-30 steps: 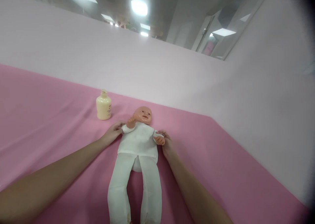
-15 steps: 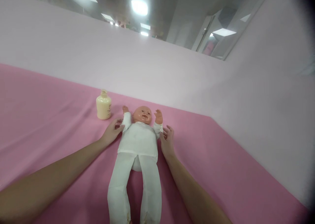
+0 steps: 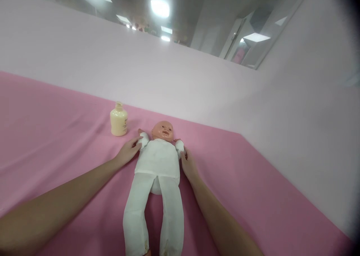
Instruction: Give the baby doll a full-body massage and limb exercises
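Both arms point(image 3: 144, 140) of the doll point(image 3: 157, 158) have been tipped back and are gripped by the left hand point(image 3: 129, 151) and right hand point(image 3: 189, 164). It is laid on pink cloth point(image 3: 239, 177); a bottle point(image 3: 119, 122) is stood near the wall point(image 3: 191, 91).

Pale wall point(image 3: 168, 83) behind pink-covered surface point(image 3: 253, 181)

Doll point(image 3: 157, 166) cut off at bottom edge.
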A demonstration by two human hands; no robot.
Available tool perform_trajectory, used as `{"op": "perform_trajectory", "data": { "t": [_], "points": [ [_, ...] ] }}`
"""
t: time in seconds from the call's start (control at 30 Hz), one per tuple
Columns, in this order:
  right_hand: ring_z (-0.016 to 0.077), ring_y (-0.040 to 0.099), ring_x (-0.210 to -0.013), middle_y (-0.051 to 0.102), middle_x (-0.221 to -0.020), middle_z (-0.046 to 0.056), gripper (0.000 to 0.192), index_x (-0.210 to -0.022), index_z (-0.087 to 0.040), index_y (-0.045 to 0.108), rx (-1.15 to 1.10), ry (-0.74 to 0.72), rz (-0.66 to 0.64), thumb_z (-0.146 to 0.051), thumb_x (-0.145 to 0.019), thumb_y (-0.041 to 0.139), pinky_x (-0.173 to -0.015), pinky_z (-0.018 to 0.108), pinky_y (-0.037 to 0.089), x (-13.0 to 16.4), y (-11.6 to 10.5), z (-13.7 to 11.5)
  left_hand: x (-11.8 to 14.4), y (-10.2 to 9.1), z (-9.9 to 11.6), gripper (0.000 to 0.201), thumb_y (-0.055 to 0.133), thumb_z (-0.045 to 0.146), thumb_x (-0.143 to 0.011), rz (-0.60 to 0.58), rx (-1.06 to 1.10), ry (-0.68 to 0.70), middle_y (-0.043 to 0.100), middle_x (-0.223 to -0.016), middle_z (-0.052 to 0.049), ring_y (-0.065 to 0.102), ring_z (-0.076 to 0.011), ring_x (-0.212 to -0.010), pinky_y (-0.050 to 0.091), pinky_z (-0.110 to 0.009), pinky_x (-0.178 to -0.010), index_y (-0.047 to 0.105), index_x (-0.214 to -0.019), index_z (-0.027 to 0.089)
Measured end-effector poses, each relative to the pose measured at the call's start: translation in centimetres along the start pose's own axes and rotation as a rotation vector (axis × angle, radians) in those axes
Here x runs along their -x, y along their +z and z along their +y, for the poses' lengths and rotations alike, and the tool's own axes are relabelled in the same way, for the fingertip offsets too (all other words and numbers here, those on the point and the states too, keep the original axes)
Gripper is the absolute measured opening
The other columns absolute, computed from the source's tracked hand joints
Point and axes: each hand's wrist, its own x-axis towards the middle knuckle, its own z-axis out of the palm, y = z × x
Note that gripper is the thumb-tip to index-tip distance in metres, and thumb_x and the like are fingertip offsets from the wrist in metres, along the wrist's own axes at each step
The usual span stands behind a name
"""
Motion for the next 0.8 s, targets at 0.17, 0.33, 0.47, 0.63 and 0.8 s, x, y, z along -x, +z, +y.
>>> {"op": "perform_trajectory", "data": {
  "t": [0.17,0.33,0.47,0.63,0.8],
  "points": [
    [0.0309,0.054,-0.125,0.062,-0.132,0.007,0.043,-0.127,-0.027,0.060,0.103,0.107,0.001,-0.038,-0.086,0.054,-0.109,0.053,0.038,0.6,0.1,-1.3,0.1,-0.1,0.2,0.059,0.060,0.047,-0.080,-0.019,-0.030,0.001,0.065,-0.128,-0.009,0.060,-0.0299,-0.115,0.043,-0.043,-0.100,0.057,-0.133,0.022],
    [0.0274,0.055,-0.125,0.061,-0.134,0.004,0.050,-0.131,-0.029,0.056,0.058,0.125,-0.029,-0.036,-0.082,0.058,-0.109,0.046,0.041,0.6,-0.1,-1.3,0.3,-0.1,0.3,0.064,0.062,0.046,-0.080,-0.059,0.002,-0.004,0.065,-0.127,-0.009,0.062,-0.0296,-0.112,0.045,-0.044,-0.098,0.051,-0.138,0.023],
    [0.0263,0.057,-0.123,0.062,-0.134,0.004,0.066,-0.141,-0.029,0.045,-0.092,0.123,-0.016,-0.036,-0.078,0.063,-0.106,0.043,0.046,0.3,0.0,-0.6,0.2,0.0,0.1,0.069,0.066,0.046,-0.079,-0.077,0.154,-0.002,0.065,-0.127,-0.012,0.061,-0.0301,-0.113,0.046,-0.045,-0.098,0.048,-0.140,0.021],
    [0.0237,0.061,-0.120,0.067,-0.127,0.002,0.075,-0.143,-0.031,0.040,-0.320,0.165,-0.009,-0.029,-0.073,0.069,-0.102,0.038,0.050,0.5,0.1,-0.8,0.3,0.1,0.6,0.101,0.075,0.038,-0.073,-0.098,0.417,-0.032,0.065,-0.129,-0.013,0.063,-0.0288,-0.112,0.044,-0.048,-0.101,0.019,-0.156,0.025],
    [0.0230,0.064,-0.114,0.071,-0.118,-0.001,0.053,-0.118,-0.032,0.062,-0.442,0.115,-0.022,-0.019,-0.067,0.068,-0.096,0.036,0.053,0.0,0.1,0.0,0.4,0.1,1.0,0.106,0.079,0.021,-0.063,-0.130,0.599,-0.066,0.071,-0.119,-0.011,0.066,-0.0284,-0.110,0.047,-0.044,-0.099,0.026,-0.155,0.021]
  ]
}}
